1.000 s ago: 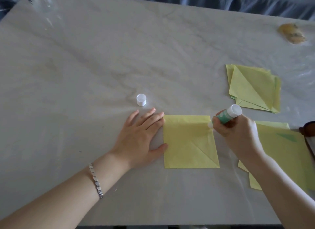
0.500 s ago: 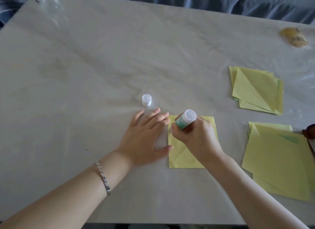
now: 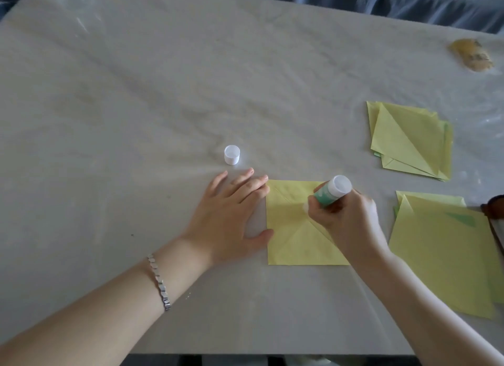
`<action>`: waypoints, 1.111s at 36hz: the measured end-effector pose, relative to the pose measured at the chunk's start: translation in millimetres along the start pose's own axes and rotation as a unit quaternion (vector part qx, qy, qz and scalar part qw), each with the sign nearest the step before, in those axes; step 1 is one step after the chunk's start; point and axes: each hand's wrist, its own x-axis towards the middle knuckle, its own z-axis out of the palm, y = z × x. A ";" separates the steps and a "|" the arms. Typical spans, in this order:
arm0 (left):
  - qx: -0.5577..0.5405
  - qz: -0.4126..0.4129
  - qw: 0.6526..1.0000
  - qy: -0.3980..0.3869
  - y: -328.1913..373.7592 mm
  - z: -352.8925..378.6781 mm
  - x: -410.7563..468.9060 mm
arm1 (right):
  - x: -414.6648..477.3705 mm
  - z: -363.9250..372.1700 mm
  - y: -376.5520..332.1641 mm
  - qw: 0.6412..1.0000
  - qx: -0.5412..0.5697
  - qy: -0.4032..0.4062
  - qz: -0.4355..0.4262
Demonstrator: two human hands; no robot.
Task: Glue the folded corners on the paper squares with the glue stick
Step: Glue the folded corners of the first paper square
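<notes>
Pale worktop (image 3: pixel 136 106) carries a yellow paper square (image 3: pixel 289 243) near its front edge, with the glue stick (image 3: pixel 331 192) tilted, tip down, on the square's middle. The right hand (image 3: pixel 346 223) grips the stick. The left hand (image 3: pixel 229 218) lies flat and relaxed, touching the square's left edge. A white cap (image 3: pixel 232 154) stands just beyond.

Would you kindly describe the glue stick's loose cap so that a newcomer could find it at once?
On the grey table, find the left hand flat beside the yellow paper square. Just beyond it stands the cap: a small white cylinder, alone on bare table, unlike the yellow paper stacks and the glue stick held in the right hand.
</notes>
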 end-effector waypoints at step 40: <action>-0.006 -0.051 0.988 -0.143 3.2 -24.6 2.8 | 19.2 14.4 -42.4 0.996 0.020 -0.081 -0.013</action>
